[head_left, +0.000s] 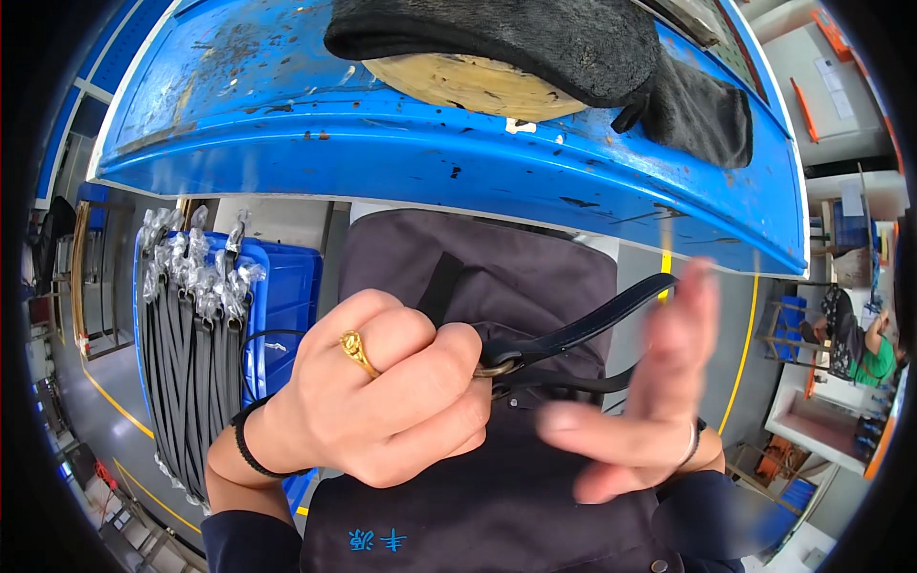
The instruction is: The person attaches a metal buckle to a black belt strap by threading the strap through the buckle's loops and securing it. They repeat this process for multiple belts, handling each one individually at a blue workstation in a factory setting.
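Observation:
My left hand [392, 392], with a gold ring on one finger, is closed in a fist around the buckle end of a black leather belt [597, 320]. A brass-coloured metal part of the buckle [499, 368] pokes out beside its fingers, and a short black strap end [442, 286] rises above the knuckles. From there the belt loops to the right, where my right hand [659, 392] hides part of it. That hand is blurred, its fingers stretched up and its thumb apart. Whether it touches the belt I cannot tell. Both hands are over a dark apron [458, 535].
Ahead is a worn blue workbench [430, 158] with a black fabric-covered form [535, 48] on it. Several black belts [191, 372] with plastic-wrapped buckles hang at the left over a blue bin [287, 291]. Far right, a person in green [874, 358] is beside other benches.

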`<move>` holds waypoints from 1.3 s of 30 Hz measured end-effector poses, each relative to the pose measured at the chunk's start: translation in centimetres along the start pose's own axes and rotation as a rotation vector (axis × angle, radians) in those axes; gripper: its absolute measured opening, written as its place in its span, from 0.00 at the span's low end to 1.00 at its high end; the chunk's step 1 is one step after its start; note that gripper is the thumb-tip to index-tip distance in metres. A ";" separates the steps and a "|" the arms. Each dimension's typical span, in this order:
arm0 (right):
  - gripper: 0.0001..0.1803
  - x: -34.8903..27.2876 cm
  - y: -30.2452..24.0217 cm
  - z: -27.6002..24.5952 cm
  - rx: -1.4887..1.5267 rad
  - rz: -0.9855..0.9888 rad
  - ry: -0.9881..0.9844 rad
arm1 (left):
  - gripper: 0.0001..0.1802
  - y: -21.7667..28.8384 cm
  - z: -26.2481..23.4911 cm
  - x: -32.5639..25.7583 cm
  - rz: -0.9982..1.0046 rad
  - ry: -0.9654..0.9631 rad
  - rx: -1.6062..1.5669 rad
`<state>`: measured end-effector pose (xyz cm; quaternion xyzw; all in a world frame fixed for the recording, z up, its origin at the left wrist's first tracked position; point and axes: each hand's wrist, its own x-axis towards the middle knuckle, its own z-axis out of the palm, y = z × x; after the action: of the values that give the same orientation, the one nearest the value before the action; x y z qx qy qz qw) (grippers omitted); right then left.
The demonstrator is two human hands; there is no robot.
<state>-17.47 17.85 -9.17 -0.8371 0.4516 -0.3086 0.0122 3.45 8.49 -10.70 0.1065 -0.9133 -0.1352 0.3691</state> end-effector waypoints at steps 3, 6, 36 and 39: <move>0.26 0.0 1.5 -1.5 -0.016 0.219 0.253 | 0.07 -0.2 -0.1 0.0 0.007 -0.007 0.008; 0.27 0.8 4.8 -2.1 -0.407 0.499 0.313 | 0.07 -0.5 -0.6 -0.1 0.007 -0.040 0.008; 0.32 2.1 5.2 -2.6 -0.255 0.372 0.236 | 0.07 -1.0 -2.4 0.2 0.017 -0.094 -0.037; 0.23 0.8 8.9 -4.1 -0.625 0.436 0.066 | 0.08 -1.5 -3.0 0.0 -0.041 -0.098 -0.050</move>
<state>-25.94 13.03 -8.14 -0.6743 0.6915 -0.1728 -0.1930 5.70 6.62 -9.10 0.1091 -0.9242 -0.1707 0.3237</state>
